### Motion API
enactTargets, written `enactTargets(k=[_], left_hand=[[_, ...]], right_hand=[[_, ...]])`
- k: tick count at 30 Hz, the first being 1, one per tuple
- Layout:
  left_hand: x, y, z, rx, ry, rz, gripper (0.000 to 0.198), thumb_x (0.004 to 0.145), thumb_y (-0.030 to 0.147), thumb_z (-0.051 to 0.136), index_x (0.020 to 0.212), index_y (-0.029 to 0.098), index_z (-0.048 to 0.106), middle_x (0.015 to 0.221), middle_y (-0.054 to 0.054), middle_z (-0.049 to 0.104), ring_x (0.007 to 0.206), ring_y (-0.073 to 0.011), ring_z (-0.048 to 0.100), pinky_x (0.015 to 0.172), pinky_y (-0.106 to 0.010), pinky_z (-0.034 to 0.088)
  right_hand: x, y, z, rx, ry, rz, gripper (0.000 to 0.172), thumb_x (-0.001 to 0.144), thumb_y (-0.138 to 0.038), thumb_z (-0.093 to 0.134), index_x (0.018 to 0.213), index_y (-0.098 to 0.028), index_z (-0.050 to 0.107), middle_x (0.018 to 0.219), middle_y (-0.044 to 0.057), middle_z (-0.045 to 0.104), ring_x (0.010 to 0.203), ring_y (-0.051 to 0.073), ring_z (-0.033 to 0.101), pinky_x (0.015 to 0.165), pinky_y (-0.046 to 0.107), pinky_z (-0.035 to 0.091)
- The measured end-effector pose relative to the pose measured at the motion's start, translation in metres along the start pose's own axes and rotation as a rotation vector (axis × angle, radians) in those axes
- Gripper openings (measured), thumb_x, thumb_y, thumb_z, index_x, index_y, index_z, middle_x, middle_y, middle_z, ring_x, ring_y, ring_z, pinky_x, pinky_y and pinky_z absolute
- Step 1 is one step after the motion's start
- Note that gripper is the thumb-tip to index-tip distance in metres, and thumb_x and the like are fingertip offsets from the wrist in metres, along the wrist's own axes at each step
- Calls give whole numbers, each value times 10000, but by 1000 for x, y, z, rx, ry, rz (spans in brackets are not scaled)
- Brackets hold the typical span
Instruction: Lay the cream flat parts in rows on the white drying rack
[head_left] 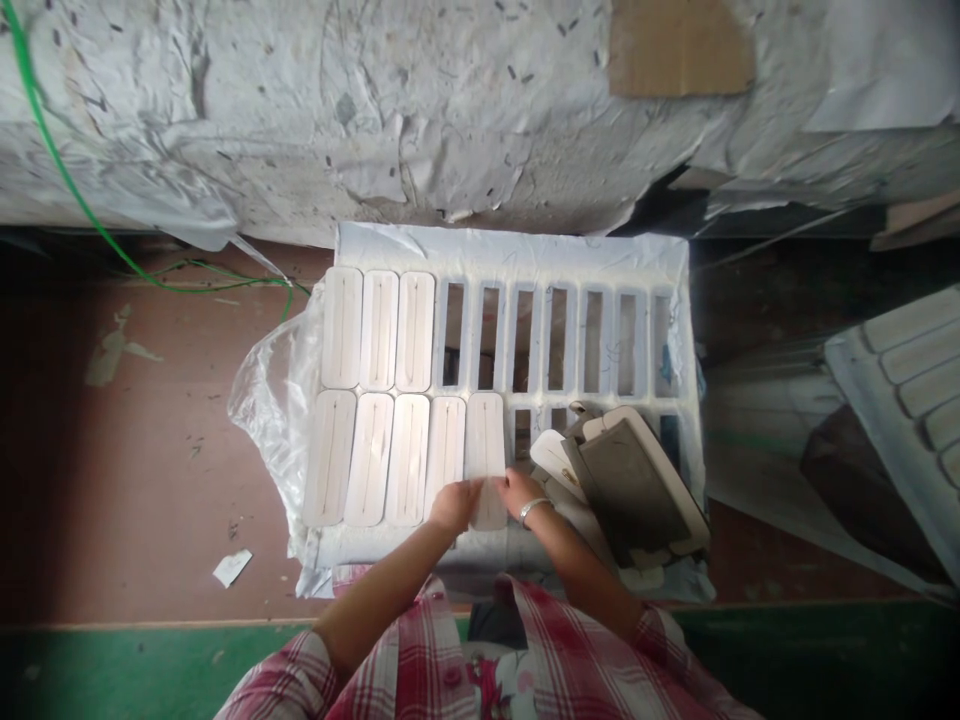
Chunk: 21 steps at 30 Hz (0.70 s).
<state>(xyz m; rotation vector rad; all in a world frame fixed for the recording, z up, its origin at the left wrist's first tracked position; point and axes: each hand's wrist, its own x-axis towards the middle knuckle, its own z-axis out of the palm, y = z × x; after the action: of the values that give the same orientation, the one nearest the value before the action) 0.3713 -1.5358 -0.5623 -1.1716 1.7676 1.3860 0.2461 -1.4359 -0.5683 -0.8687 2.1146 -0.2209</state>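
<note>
In the head view, the left hand (455, 503) and the right hand (517, 492) meet at the near end of a pale, round-cornered flat strip (485, 440). It is the fifth piece in the near row of a white slotted tray (525, 255) on the brown bench (112, 450). Each grip is narrowed to a pinch on that end, and the rest of the strip lies beyond the fingertips, over its slot. A stack of grey and cream pieces (630, 480) sits just right of the right hand.

Hands (455, 503) (519, 493) grip pad (485, 440) (btm row).
</note>
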Motion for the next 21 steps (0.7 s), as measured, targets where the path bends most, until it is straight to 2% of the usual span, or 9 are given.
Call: enactTargets(k=[3,7,10,12,14,17,19,21], left_hand=[[9,2,-11,68,-35,-57,566,890,572,347,673,115,601,443,-38,513,348,-127,483,458,-243,398],[13,4,-26,60,-42,-71,394,902,390,393,687,126,591,546,-31,589,372,-113,524,458,-222,409],[10,6,-33,86,42,-5,320,892,334,438,699,135,597,620,-41,620,490,-130,584,526,-235,437],[10,8,-38,141,165,75,274,891,335,472,774,136,619,714,-63,641,652,-161,617,618,-260,454],[11,11,-43,184,266,160,258,910,332,465,945,136,630,899,-89,656,829,-184,609,700,-276,460],[18,15,-54,346,374,399,350,919,315,475,1201,127,563,1188,-119,592,1070,-214,540,839,-314,473],[24,16,-63,532,407,578,476,887,335,539,1310,122,496,1349,-127,502,1243,-256,432,987,-393,427],[29,14,-69,713,355,676,638,848,396,588,1394,120,408,1475,-122,363,1366,-285,287,1108,-476,307]], right_hand=[[3,-2,-9,90,-85,91,326,901,-359,490,622,-202,550,475,-8,511,504,131,562,581,261,475],[-2,-10,-14,237,-177,170,309,904,-335,450,637,-188,505,505,-13,525,440,104,543,496,217,450],[-11,-14,-13,337,-252,209,293,907,-325,404,663,-185,487,541,-1,552,448,117,572,435,201,433],[-16,-15,-11,386,-276,235,285,902,-321,397,665,-183,475,556,6,555,471,129,590,419,201,435],[-19,-15,-8,416,-266,254,284,908,-321,386,673,-181,465,572,1,547,490,120,593,430,194,445],[-18,-14,-2,425,-244,284,291,926,-314,389,683,-172,461,571,-25,517,474,88,563,447,181,449],[-16,-12,4,398,-236,309,286,931,-305,426,694,-157,480,551,-47,492,452,72,530,449,181,442],[-14,-10,9,351,-220,325,281,934,-304,459,709,-142,506,540,-62,476,440,63,497,458,188,432]])
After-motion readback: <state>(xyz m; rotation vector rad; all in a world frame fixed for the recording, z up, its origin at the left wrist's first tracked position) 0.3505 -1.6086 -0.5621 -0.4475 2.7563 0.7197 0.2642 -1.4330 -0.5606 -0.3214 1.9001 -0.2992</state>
